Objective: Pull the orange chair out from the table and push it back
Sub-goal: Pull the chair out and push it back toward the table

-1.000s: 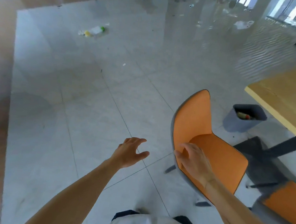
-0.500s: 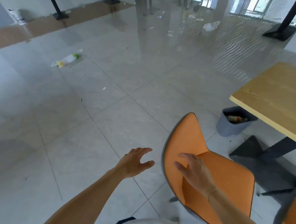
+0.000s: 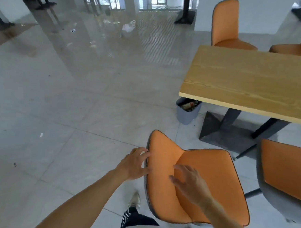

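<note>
An orange chair (image 3: 212,182) with a dark trim stands on the tiled floor, away from the wooden table (image 3: 251,80), its back toward me. My left hand (image 3: 135,163) is at the left edge of the chair's back, fingers spread and touching the rim. My right hand (image 3: 190,183) hovers with spread fingers over the inner face of the back, near the seat crease; contact cannot be told. Neither hand grips the chair.
A second orange chair (image 3: 284,169) stands to the right near the table's dark base (image 3: 228,135). A grey bin (image 3: 186,114) with rubbish sits under the table's corner. Two more orange chairs (image 3: 227,24) stand beyond the table. Litter lies on the shiny floor.
My view has swung right toward the table. My left hand moved right to the chair's back edge. My right hand lifted off the back's edge and now spreads over the back.
</note>
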